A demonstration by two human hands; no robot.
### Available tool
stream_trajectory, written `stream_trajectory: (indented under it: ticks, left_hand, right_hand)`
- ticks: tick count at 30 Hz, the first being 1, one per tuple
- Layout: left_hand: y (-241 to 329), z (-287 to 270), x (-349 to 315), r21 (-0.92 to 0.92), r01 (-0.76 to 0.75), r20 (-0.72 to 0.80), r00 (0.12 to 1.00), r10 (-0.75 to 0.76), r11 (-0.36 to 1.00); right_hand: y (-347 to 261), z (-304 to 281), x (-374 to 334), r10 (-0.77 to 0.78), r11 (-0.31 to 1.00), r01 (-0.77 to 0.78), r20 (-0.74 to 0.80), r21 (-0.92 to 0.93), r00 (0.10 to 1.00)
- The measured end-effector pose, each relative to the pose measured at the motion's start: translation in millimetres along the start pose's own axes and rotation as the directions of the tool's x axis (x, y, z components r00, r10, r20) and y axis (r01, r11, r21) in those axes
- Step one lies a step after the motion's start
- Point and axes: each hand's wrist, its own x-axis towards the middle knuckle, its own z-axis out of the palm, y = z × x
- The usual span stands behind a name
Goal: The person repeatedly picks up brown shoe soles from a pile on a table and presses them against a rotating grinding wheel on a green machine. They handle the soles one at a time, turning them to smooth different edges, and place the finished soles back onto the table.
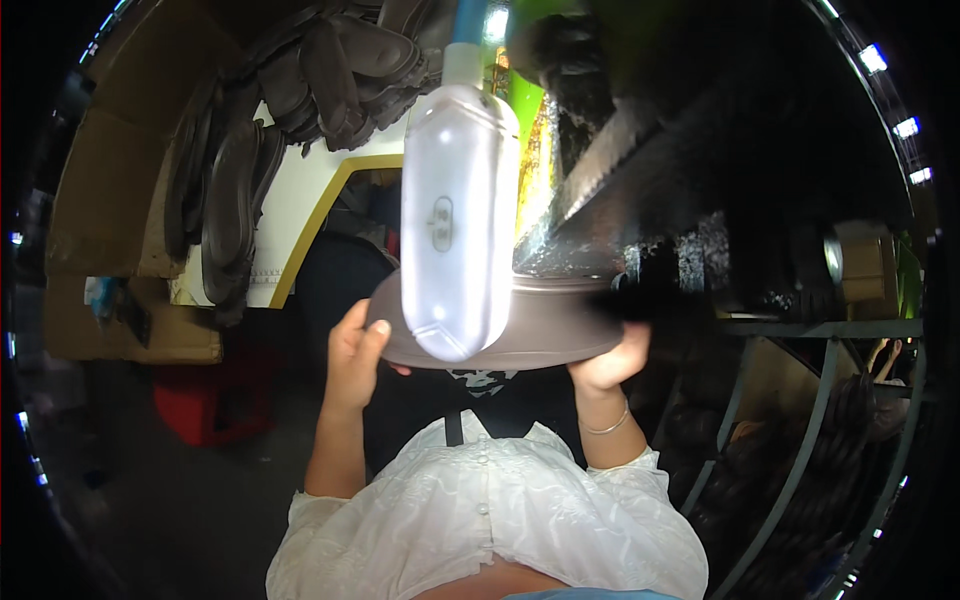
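A long brown shoe sole (555, 335) with a rounded left end lies crosswise between my two hands. At its left end my left hand (353, 358) is closed on it, with the thumb over the near edge. My right hand (610, 365) grips the right end from below, its fingers partly hidden by the sole. A glowing white lamp (458, 215) hangs in front of the view and covers part of the sole's left half.
Several brown soles (232, 195) are heaped on a white table with a yellow edge (330, 195) at the far left, beside a cardboard box (115, 190). Below is a red stool (200, 405). Dark machinery (600, 165) stands ahead right; a metal rack (800, 440) fills the right.
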Motion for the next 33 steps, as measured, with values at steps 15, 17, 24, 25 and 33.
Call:
stream_trajectory:
  ticks: [15,17,24,25,33]
  left_hand:
    - [-68,40,9,0.455,0.104,0.559,0.74,-0.374,0.885]
    - [-65,73,-3,0.379,0.033,0.695,0.65,-0.308,0.925]
    - [-63,98,-3,0.439,-0.39,0.878,0.379,-0.293,0.81]
    - [-55,92,0,0.638,-0.316,0.749,0.465,-0.472,0.702]
    - [-67,15,18,0.612,-0.099,0.482,0.833,-0.272,0.784]
  right_hand:
    - [-30,40,37,0.498,0.832,-0.233,0.494,-0.503,0.713]
    - [-38,56,41,0.47,0.852,-0.211,0.524,-0.479,0.71]
    - [-55,27,64,0.382,0.493,0.275,0.49,-0.826,0.784]
    - [-74,24,69,0.058,0.507,0.374,0.463,-0.777,0.884]
    - [-175,-14,144,-0.609,0.749,0.52,-0.119,-0.412,0.784]
